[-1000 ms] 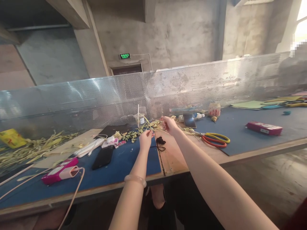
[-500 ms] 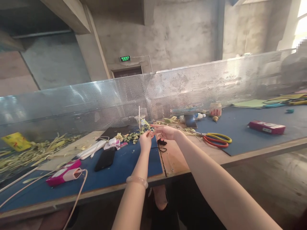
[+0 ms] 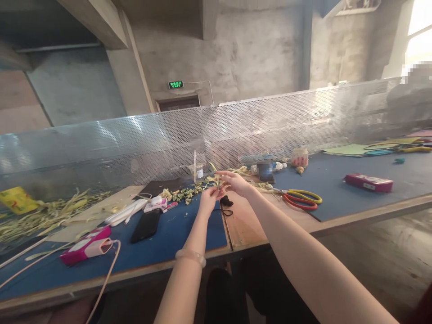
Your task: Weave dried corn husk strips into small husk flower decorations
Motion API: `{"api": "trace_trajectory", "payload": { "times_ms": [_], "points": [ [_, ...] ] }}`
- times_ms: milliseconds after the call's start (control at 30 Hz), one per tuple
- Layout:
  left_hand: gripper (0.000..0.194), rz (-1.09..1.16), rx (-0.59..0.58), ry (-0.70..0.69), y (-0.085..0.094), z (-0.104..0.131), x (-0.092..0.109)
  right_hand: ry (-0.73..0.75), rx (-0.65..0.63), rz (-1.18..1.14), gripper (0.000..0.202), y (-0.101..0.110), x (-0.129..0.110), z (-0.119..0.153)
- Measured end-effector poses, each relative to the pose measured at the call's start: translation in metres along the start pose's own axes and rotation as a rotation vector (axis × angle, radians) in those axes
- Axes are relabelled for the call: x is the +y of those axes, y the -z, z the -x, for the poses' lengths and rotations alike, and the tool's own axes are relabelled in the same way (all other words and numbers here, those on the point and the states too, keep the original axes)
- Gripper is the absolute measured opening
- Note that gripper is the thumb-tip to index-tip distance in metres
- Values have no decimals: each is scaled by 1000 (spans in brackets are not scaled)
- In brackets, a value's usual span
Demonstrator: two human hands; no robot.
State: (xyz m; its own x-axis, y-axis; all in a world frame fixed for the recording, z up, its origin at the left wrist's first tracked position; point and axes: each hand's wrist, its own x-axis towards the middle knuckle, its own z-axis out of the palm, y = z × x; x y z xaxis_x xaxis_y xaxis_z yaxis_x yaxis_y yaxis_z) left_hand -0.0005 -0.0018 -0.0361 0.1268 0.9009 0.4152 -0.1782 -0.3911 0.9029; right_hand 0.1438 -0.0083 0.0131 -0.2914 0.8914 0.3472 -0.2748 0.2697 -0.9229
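A pale green leafy stem [image 3: 213, 168] stands up between my hands above the worktable. My left hand [image 3: 208, 201], with a bracelet on its wrist, is closed in a pinch at the stem's lower end. From the right, my right hand [image 3: 234, 183] curls its fingers around the stem higher up; its fingertips are partly hidden. Just below them a black cord bundle [image 3: 227, 201] lies at the seam of the table. A cluster of small green leafy pieces [image 3: 184, 195] lies to the left of my left hand.
Left lie a black phone [image 3: 146, 225], a pink box [image 3: 86, 245] with a cable and a heap of dried strips [image 3: 67, 209]. Scissors [image 3: 300, 199] and another pink box [image 3: 368, 182] lie right. Behind stand a straw cup [image 3: 196, 172], a jar [image 3: 300, 157] and a perforated metal panel [image 3: 162, 135].
The stem has turned more upright, and my right fingers have curled in closer around it. My left hand has shifted slightly right. The whole view has drifted a little left.
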Motion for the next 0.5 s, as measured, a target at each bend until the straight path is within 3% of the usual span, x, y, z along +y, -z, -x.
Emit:
{"api": "trace_trajectory", "payload": {
  "times_ms": [100,300,500],
  "points": [
    [6,12,-9,11,1,0,0,44,59,-61,41,-6,9,-6],
    [11,-2,38,28,3,-2,2,100,165,-160,33,-24,32,-22],
    [15,-26,13,75,-1,-2,1,93,238,-173,35,-13,44,-17]
  ]
}}
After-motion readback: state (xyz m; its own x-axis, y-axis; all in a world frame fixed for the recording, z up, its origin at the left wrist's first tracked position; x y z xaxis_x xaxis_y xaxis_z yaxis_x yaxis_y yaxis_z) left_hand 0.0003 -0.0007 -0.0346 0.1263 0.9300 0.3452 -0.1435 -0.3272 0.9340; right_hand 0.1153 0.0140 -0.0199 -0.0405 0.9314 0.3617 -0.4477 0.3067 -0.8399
